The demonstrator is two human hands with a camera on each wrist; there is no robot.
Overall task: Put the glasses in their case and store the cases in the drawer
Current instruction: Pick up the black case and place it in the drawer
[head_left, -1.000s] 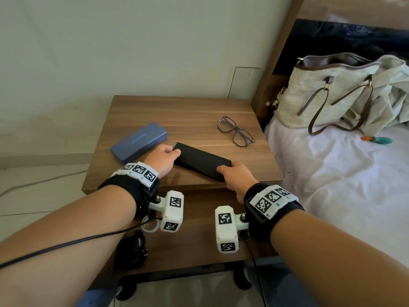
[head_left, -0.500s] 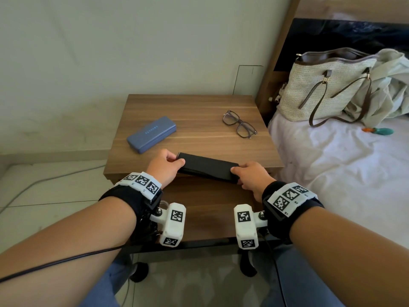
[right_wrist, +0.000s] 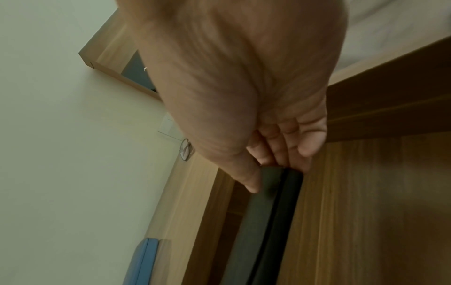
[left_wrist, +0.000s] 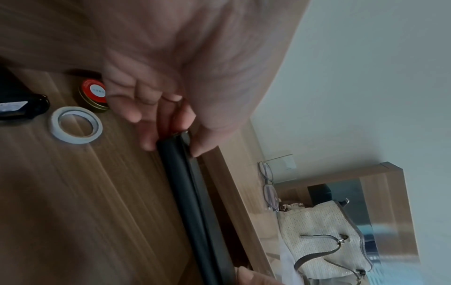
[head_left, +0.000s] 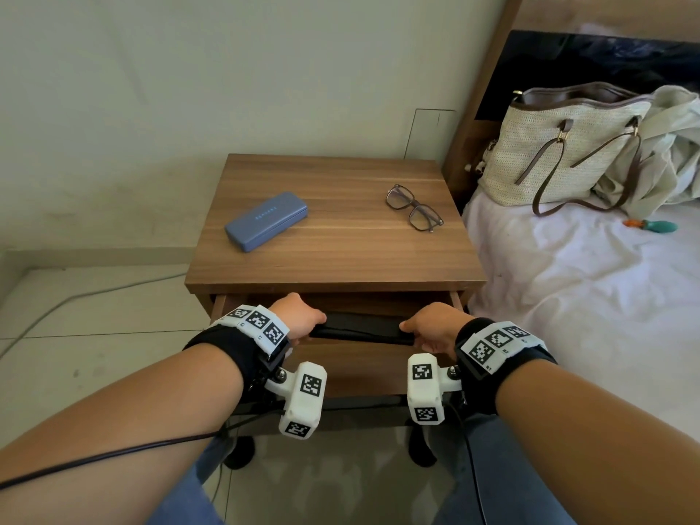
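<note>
A wooden surface (head_left: 333,255) stands against a pale wall beside a bed (head_left: 591,297) that carries a woven bag (head_left: 560,145). On the surface lie a blue case (head_left: 266,220) and, well apart, glasses (head_left: 413,208). Below its front edge, over the open drawer (head_left: 360,367), the left hand (head_left: 299,315) and right hand (head_left: 435,325) each pinch one end of a shut black case (head_left: 361,327), held level.

A wooden nightstand (head_left: 333,236) stands on pale floor tiles (head_left: 94,335) between wall (head_left: 227,70) and bed (head_left: 587,297).
</note>
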